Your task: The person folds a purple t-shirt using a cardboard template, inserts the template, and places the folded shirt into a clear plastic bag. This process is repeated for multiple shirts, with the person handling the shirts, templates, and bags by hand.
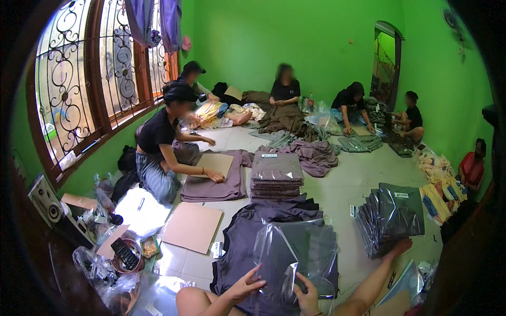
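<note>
A clear plastic bag (pixel 275 246) stands upright between my hands, low in the middle of the head view. My left hand (pixel 246 284) pinches its left side, and my right hand (pixel 307 296) grips the right side near a shiny fold. Nothing shows inside the bag, though its exact mouth is hard to make out. Below and behind it lie dark grey folded garments (pixel 237 258) in a loose pile. More clear film covers the right part of this pile, and a small white tag (pixel 217 249) sits at its left edge.
Bagged garments form a neat stack (pixel 276 176) ahead and a leaning stack (pixel 392 213) at right, beside my foot (pixel 398 248). Left are a cardboard sheet (pixel 192 227), a basket with a remote (pixel 125 255) and a speaker (pixel 50 203). A co-worker (pixel 161 139) handles cardboard on cloth; several others sit farther back.
</note>
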Action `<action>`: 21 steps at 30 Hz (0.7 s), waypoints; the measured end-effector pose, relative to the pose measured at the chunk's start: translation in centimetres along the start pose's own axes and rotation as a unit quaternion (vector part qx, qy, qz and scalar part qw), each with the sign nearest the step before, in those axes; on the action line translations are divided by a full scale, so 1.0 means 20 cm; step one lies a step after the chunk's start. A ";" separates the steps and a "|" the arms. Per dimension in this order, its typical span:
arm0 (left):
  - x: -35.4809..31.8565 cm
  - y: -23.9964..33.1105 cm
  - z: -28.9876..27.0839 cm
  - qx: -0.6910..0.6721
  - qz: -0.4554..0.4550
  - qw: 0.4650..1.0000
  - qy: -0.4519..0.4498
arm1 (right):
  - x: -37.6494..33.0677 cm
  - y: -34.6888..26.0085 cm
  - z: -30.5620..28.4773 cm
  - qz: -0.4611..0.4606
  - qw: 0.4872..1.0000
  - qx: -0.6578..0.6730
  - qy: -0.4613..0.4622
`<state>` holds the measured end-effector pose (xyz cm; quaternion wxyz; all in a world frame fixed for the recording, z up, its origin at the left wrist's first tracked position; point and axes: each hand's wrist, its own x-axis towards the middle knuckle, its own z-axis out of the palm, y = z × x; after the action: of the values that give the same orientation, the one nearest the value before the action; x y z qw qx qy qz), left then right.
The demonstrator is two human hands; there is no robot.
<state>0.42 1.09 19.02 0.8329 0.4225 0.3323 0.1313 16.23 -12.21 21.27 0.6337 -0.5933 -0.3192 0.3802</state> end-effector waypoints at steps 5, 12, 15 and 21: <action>0.21 0.05 -0.05 -0.207 0.117 0.971 0.012 | 0.15 0.00 0.02 -0.015 0.993 -0.104 -0.055; 0.44 -0.05 -0.10 0.058 0.172 0.982 0.049 | 0.39 0.11 0.03 -0.036 0.970 -0.239 0.024; 0.64 -0.05 -0.11 0.032 0.228 0.961 0.153 | 0.41 0.16 0.05 -0.185 0.928 -0.322 -0.036; 0.80 -0.28 -0.17 -0.154 0.167 0.968 0.110 | 0.62 0.37 -0.01 -0.164 0.844 -0.511 0.003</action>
<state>9.72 7.86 6.06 0.8124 0.3220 0.3222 0.3641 22.00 -1.59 13.25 0.2946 -0.7731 -0.5593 0.0520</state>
